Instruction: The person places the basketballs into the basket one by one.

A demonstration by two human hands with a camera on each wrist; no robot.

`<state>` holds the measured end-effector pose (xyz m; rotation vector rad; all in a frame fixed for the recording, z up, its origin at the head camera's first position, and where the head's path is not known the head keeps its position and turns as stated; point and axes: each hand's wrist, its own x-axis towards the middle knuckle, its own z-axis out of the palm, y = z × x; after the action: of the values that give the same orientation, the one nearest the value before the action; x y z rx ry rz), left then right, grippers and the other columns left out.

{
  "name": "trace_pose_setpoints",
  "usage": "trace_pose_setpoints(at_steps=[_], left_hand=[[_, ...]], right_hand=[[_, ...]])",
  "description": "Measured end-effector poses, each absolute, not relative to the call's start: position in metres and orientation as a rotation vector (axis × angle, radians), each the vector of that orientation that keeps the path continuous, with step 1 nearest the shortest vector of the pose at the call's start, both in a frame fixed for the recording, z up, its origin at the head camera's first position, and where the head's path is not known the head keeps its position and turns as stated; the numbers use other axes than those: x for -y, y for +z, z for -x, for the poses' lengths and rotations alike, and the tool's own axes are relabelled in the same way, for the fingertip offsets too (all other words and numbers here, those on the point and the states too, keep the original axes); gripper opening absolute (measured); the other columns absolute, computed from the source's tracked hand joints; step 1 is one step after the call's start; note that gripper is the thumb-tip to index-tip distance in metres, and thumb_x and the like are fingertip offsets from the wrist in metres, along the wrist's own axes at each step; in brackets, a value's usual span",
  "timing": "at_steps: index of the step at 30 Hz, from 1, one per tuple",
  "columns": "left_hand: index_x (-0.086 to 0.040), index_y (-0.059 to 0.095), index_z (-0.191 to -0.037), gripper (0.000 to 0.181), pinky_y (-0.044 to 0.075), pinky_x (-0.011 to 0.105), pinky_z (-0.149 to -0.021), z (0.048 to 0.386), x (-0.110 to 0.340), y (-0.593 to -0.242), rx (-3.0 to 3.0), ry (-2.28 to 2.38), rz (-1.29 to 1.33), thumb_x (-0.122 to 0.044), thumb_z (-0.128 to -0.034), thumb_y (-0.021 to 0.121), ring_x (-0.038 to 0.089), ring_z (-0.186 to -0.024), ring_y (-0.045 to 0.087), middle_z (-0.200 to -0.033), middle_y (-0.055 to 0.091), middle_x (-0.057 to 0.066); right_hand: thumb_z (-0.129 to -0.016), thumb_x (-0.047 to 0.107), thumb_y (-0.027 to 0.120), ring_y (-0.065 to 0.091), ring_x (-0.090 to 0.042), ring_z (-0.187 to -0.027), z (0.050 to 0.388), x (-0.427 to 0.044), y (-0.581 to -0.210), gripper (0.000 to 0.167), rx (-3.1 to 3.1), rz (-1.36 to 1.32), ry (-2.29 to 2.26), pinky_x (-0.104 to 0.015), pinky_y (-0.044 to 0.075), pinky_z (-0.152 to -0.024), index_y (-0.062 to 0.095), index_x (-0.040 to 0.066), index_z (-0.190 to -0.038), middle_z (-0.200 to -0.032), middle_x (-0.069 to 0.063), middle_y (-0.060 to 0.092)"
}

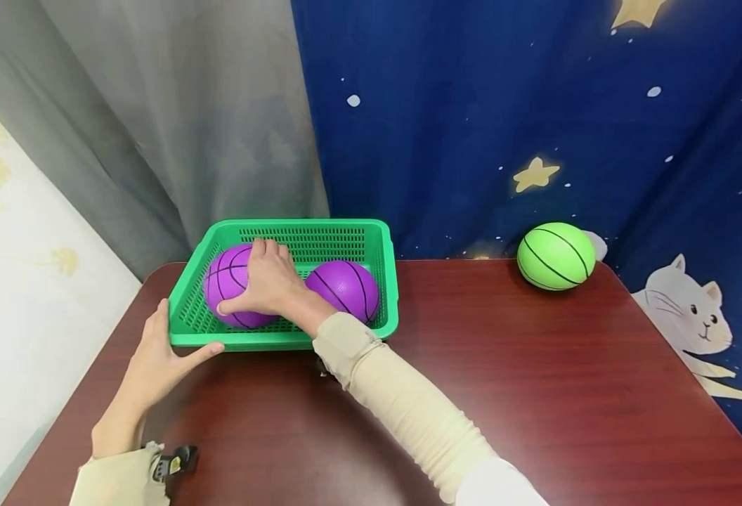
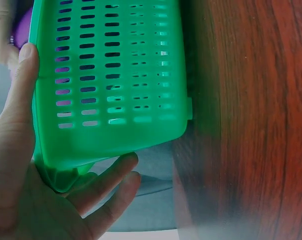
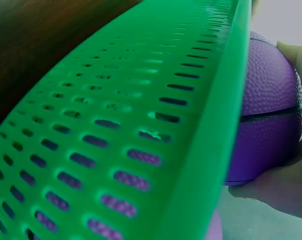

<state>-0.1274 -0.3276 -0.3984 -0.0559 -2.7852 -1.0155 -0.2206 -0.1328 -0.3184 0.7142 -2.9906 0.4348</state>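
A green plastic basket (image 1: pixel 251 343) with slotted walls stands at the back left of the table, two purple balls with black lines inside it. My right hand (image 1: pixel 272 281) reaches over the front rim and grips the left purple ball (image 1: pixel 222 275), thumb on the near side and fingers over the top. Just beside my right wrist lies the other purple ball (image 1: pixel 348 287). At the front-left corner of the basket, my left hand (image 1: pixel 154 362) holds the rim between thumb and fingers. The left wrist view shows that thumb (image 2: pixel 25 75) along the rim and the fingers around the corner.
A green ball (image 1: pixel 556 256) with black lines rests at the table's back right corner. The reddish-brown wooden table (image 1: pixel 535 393) reaches back to grey and dark blue curtains (image 1: pixel 421 126). A white cat figure (image 1: pixel 687 309) shows past the right edge.
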Motion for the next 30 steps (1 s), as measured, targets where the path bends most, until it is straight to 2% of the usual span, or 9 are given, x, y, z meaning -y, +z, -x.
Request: trace_pose_setpoints(at_steps=[9,20,30], left_hand=[[-0.005,-0.008,-0.148,0.113,0.020,0.072,-0.090,0.127,0.327,-0.401,2.776,-0.993,0.046,-0.040,-0.0780,0.073,0.050,-0.131,0.015,-0.149,0.005,0.029],[-0.005,-0.009,-0.148,0.114,0.021,0.072,-0.090,0.129,0.325,-0.400,2.776,-1.006,0.055,-0.041,-0.0778,0.073,0.049,-0.131,0.015,-0.150,0.004,0.028],[-0.005,-0.009,-0.148,0.114,0.020,0.072,-0.090,0.127,0.327,-0.399,2.771,-1.000,0.061,-0.041,-0.0783,0.073,0.050,-0.131,0.014,-0.149,0.004,0.029]], right_hand=[[-0.059,0.077,0.065,0.039,-0.016,-0.107,0.220,0.138,-0.335,0.107,3.075,-0.720,0.326,-0.027,0.034,-0.095,0.035,0.005,-0.133,-0.122,-0.005,0.043],[-0.061,0.081,0.058,0.027,-0.019,-0.130,0.221,0.141,-0.344,0.121,3.140,-0.693,0.252,-0.032,0.026,-0.106,0.017,0.005,-0.146,-0.145,-0.005,0.029],[-0.066,0.082,0.050,0.019,-0.017,-0.135,0.218,0.132,-0.330,0.114,3.097,-0.760,0.341,-0.032,0.022,-0.108,0.018,0.008,-0.146,-0.147,-0.002,0.025]])
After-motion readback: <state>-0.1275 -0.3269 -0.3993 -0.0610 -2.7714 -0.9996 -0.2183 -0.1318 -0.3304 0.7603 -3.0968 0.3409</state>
